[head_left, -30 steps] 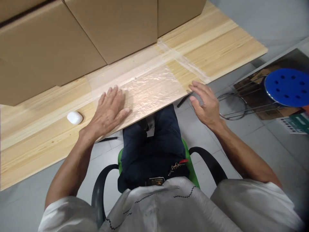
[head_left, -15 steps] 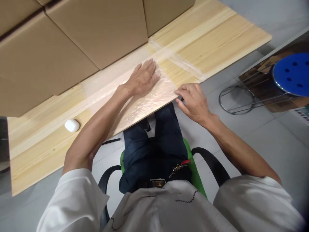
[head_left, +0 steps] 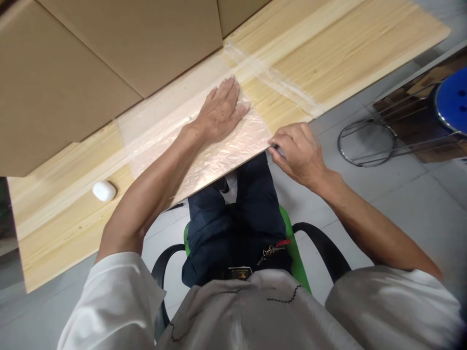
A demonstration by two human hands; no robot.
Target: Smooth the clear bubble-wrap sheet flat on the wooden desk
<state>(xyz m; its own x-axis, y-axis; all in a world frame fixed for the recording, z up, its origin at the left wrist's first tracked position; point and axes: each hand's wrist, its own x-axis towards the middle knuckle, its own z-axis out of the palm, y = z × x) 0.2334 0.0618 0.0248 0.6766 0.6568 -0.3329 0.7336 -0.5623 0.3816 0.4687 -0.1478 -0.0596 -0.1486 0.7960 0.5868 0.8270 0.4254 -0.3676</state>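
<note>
Plastic sheet point(head_left: 222, 160) lies beneath left fingers point(head_left: 226, 90).

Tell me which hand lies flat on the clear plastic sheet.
The left hand, palm down on the plastic sheet; the right hand instead is curled at the sheet's corner by the edge of the table.

no legible text or numbers

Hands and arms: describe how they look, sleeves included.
The left hand and right hand are bare, with nothing visible worn on them. The left sleeve and right sleeve are short, loose and pale grey, leaving the forearms uncovered.
</note>
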